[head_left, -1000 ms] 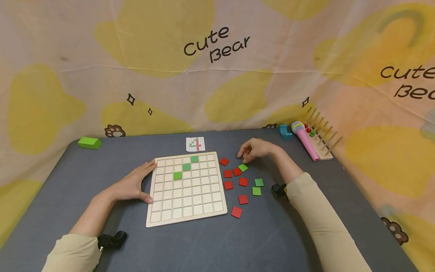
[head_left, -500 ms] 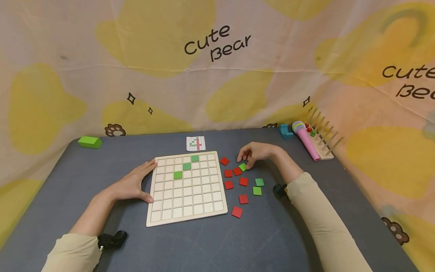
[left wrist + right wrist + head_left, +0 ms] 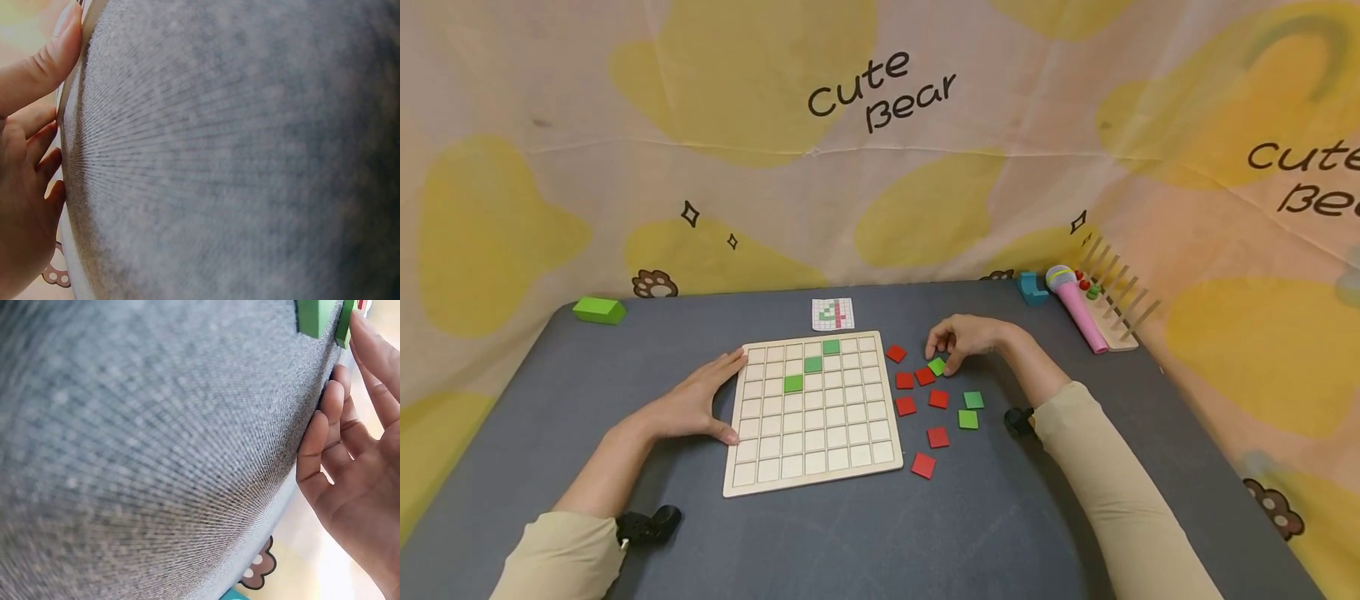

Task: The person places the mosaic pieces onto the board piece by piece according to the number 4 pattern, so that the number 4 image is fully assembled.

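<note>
The left hand (image 3: 696,404) lies spread at the left edge of the grid board (image 3: 815,421). Right of the board, the right hand (image 3: 966,335) bends over a light-green tile (image 3: 936,366); I cannot tell if it grips. Red tiles (image 3: 905,381) crowd between tile and board. A pink microphone (image 3: 1082,317) lies far right.

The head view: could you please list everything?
Grid board: 1, pale, centre
Board tiles: 3, green, far rows
Red tiles: 7, red, board's right
Loose tiles: 3, green, board's right
Card: 1, white, behind board
Block: 1, green, far left
Curved block: 1, blue, far right
Microphone: 1, pink, far right
Pegboard: 1, wooden, far right
Pieces: several, red-green, by microphone
Table: 1, grey, beneath
Backdrop: 1, pink-yellow, behind
Sleeves: 2, beige, forearms
Cameras: 2, black, wrists
Left hand: 1, at board
Right hand: 1, at loose tile
</note>
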`<state>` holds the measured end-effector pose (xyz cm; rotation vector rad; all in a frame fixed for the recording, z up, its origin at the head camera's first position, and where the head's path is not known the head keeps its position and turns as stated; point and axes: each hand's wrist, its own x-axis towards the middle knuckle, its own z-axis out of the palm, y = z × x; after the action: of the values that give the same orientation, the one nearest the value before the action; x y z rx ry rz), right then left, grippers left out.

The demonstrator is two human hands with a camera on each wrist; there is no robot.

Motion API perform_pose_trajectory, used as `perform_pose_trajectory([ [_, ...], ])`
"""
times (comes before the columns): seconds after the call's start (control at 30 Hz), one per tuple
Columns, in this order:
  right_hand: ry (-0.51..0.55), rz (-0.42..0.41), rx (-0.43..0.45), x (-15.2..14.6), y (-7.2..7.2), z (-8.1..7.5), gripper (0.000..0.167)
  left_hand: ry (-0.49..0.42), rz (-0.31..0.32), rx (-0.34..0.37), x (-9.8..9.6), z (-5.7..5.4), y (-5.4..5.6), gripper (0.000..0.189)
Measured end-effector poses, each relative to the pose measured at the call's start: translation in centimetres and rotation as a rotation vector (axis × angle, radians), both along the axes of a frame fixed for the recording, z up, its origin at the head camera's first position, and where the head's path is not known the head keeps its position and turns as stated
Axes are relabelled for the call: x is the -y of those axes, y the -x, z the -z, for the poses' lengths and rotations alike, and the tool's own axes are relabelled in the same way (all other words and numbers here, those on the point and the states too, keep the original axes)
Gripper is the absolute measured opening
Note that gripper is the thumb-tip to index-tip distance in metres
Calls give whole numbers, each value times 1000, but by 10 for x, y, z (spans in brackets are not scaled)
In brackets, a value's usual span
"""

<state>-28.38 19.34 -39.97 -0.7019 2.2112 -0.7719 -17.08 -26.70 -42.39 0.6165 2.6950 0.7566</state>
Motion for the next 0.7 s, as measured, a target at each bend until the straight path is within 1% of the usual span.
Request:
perform_pose_trajectory([
  [0.27,-23,-11,-54,0,0,1,25,2,-1,-8,1,1,1,128],
  [0.5,-53,29,-103,2,1,-1,19,5,-2,1,1,-1,0,128],
  [0.7,-50,56,-132,4,2,-5,14,-1,3,-1,1,-1,0,128],
])
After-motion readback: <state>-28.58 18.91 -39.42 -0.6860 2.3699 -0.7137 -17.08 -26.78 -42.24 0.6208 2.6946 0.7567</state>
